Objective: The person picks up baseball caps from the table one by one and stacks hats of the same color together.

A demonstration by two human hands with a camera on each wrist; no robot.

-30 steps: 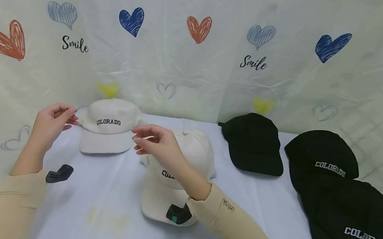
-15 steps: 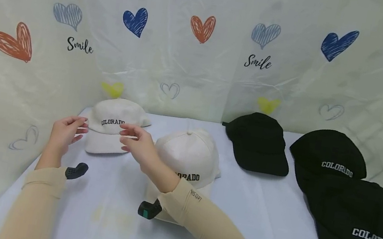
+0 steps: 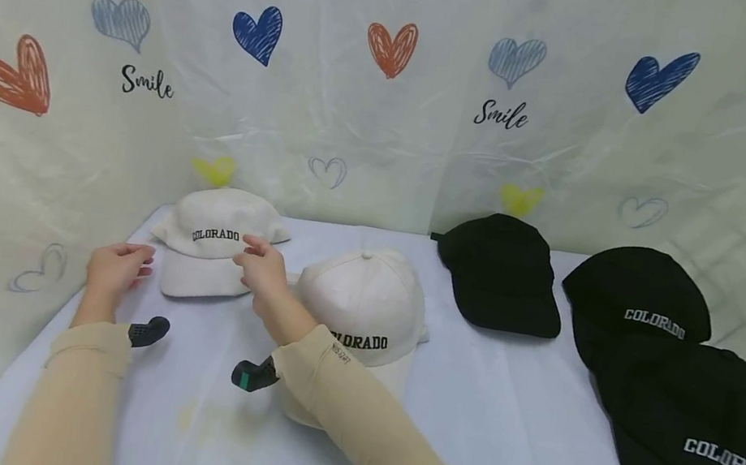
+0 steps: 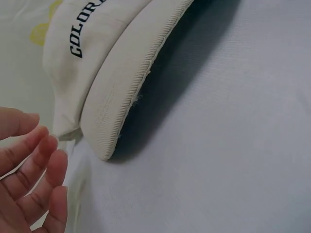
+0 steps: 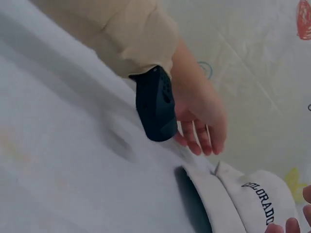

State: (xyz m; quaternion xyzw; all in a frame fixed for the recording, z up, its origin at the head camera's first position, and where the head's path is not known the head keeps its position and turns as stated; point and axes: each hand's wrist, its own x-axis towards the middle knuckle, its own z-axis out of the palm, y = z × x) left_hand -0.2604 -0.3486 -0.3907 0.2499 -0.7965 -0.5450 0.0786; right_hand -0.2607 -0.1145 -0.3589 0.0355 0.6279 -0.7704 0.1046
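Observation:
A cream baseball cap (image 3: 214, 210) lettered COLORADO lies at the back left, its brim toward me. My left hand (image 3: 117, 272) hovers just off the cap's left side, fingers loosely bent with nothing in them. In the left wrist view, the fingertips (image 4: 58, 160) are beside the brim's corner, a small gap apart. Over the cap's right part reaches my right hand (image 3: 265, 272), with its index finger overlapping the front beside the lettering. Only a few of its fingertips (image 5: 292, 225) show in the right wrist view. A second cream cap (image 3: 363, 288) sits behind my right forearm, partly hidden by it.
A black cap (image 3: 502, 275) stands at the back middle-right. Two more black caps overlap at the right, the nearer one (image 3: 699, 410) covering part of the farther one (image 3: 641, 290). A white cloth (image 3: 185, 382) covers the table, and a heart-printed curtain (image 3: 390, 128) hangs behind.
My left hand has drawn down and away from the cap's left edge. The right hand has come off its right side, moving left over the front. The caps lie where they were.

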